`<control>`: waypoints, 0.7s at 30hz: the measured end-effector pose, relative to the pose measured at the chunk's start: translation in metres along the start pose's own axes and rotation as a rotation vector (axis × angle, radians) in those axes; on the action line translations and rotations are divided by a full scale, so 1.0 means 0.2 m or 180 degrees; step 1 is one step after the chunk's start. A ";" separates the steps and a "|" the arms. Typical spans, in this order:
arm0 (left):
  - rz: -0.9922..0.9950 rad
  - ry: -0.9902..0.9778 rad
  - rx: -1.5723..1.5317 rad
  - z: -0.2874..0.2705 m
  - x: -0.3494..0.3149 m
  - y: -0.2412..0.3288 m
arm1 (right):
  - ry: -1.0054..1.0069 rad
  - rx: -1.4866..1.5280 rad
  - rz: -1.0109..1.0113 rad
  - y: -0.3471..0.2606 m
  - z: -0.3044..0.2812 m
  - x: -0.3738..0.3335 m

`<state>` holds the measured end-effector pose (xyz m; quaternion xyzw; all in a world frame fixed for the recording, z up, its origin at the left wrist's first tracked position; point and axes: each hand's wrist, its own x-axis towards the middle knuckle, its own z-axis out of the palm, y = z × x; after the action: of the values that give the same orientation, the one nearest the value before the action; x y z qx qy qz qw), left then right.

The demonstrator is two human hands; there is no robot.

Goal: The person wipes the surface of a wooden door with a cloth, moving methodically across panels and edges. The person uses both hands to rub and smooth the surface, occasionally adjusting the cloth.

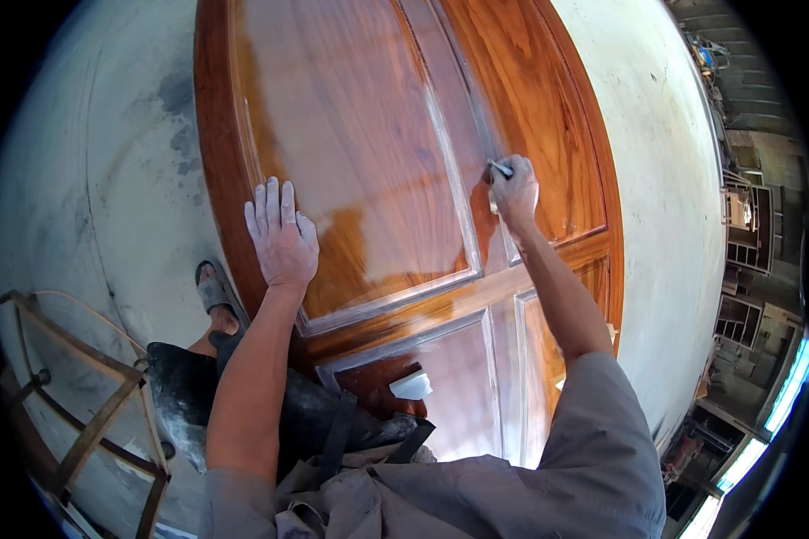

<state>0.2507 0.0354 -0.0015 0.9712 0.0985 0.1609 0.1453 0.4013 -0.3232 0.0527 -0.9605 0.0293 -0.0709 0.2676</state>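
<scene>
A large varnished reddish-brown wooden door [360, 144] with raised panels lies before me, hazed with white dust over its middle. My left hand [283, 232] lies flat on its left part, fingers stretched and whitened with dust, holding nothing. On the right, my right hand [516, 190] is closed round a small grey-white piece with a dark end [502, 168], pressed by the upright strip between the two upper panels. Its exact kind is partly hidden by my fingers. A folded white sheet [411, 386] rests on the lower panel, near my body.
Pale concrete floor [665, 180] surrounds the door, stained dark at the left. A metal frame [90, 431] stands at lower left, near my sandalled foot [214, 292]. Wooden shelf frames [751, 229] stand along the far right.
</scene>
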 end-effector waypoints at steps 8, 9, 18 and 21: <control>-0.0129 0.0051 -0.0464 -0.02 -0.01 -0.02 | -0.0509 0.0568 0.0171 -0.04 -0.29 -1.13; -0.0154 0.0044 -0.0557 -0.02 -0.03 -0.05 | -0.0712 0.0969 -0.0057 -0.07 -0.20 -1.26; -0.0835 -0.0784 -0.2693 -0.61 -0.74 0.48 | -0.0967 0.1624 0.0632 -0.56 -0.16 -1.47; -0.2500 -0.1435 -0.4191 -0.63 -0.88 0.43 | -0.1422 0.1607 0.0607 -0.65 -0.16 -1.47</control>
<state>0.0562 -0.0561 0.0888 0.5894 0.2865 -0.0772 0.7514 0.1079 -0.2005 0.1128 -0.8488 0.0411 0.1612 0.5019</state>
